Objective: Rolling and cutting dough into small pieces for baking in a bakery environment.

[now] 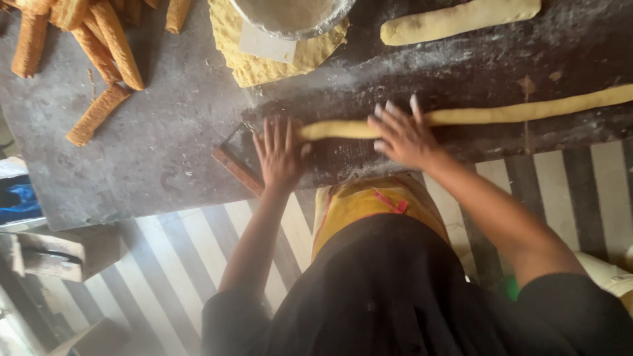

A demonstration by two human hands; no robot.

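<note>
Grey stone worktop [145,151], dusted with flour. Long thin rope of yellow dough [514,112] along its near edge. Beyond that rope, thicker short yellow dough log [458,20]. Left of the rope, flat round yellow dough sheet [250,62] under a metal bowl [290,16]; farther left, ridged golden-brown fried sticks [99,46].

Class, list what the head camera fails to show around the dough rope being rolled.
- Dough rope: its far end is cut off by the right edge; the right hand covers part of it.
- Metal bowl: the top edge crops it.
- Left hand: whether its palm presses the dough's end is unclear.
</note>
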